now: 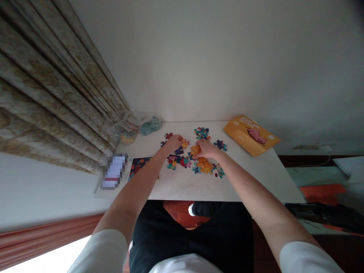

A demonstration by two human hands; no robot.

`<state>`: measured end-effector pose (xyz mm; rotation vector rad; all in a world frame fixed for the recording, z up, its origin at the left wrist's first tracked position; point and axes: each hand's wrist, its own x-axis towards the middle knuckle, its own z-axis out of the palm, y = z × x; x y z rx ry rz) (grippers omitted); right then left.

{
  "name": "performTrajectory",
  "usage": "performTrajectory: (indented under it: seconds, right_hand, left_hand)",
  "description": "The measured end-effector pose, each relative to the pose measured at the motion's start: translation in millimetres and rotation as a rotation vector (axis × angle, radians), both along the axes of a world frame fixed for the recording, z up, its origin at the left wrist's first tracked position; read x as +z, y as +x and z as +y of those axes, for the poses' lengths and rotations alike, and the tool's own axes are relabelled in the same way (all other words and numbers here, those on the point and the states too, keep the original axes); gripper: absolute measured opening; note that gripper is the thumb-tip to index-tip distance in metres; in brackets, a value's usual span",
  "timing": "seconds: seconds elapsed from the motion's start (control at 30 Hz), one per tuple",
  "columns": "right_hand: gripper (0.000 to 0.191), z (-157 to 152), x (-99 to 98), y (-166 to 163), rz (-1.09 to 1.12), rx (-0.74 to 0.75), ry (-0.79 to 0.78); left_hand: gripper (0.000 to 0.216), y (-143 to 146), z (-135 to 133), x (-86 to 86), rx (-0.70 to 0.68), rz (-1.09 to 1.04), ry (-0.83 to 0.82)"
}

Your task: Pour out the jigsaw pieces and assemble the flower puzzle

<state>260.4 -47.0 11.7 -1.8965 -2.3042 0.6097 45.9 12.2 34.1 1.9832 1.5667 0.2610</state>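
Colourful jigsaw pieces (204, 166) lie scattered in the middle of a white table (187, 185). My left hand (173, 141) rests fingers-down on pieces near the far side, its fingers curled over a dark piece. My right hand (206, 148) pinches an orange piece (195, 150) just right of the left hand. A joined orange cluster sits right below the right hand. More loose pieces (202, 132) lie further back.
An orange puzzle box (250, 135) lies at the table's far right. A printed picture sheet (139, 166) and a blurred card (113, 171) sit at the left. Plastic bags (136, 127) rest by the curtain (57, 102). Cluttered surfaces stand at the right.
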Motion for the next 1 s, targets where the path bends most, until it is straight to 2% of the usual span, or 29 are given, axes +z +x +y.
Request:
performTrajectory:
  seconds: [0.1,0.23,0.3,0.43,0.53,0.67,0.77,0.87,1.0]
  right_hand:
    - [0.075,6.3,8.8,2.5,0.012,-0.067,-0.096]
    - [0.042,13.9,24.1,4.9,0.103,-0.092,-0.300]
    - [0.032,15.6,27.9,4.9,0.142,-0.102,-0.323]
    - [0.031,15.7,23.9,7.9,0.193,-0.105,-0.268]
    - [0.033,13.8,16.0,15.3,0.207,-0.139,-0.234]
    - [0.025,8.3,6.1,27.8,0.359,-0.238,-0.200]
    - [0.025,2.3,-0.2,34.6,0.521,-0.356,-0.187]
    - [0.024,-5.1,-5.3,37.6,0.540,-0.453,-0.067]
    - [0.020,-16.6,-9.7,39.9,0.443,-0.453,0.051]
  left_hand:
    - [0.019,1.5,5.2,-1.2,0.023,-0.064,0.009]
    - [0.025,6.3,7.9,1.9,0.080,-0.153,0.076]
    - [0.027,7.4,7.7,3.4,0.107,-0.186,0.106]
    - [0.023,8.8,1.5,0.7,0.078,-0.231,0.106]
    - [0.031,13.8,-7.1,-5.0,0.003,-0.266,0.059]
    - [0.049,29.9,-13.9,-11.1,-0.042,-0.250,0.028]
    - [0.050,46.1,-13.6,-14.5,-0.089,-0.202,0.033]
    - [0.049,57.3,-13.5,-16.3,-0.188,-0.109,0.112]
    - [0.045,53.4,-22.5,-11.7,-0.316,0.024,0.282]
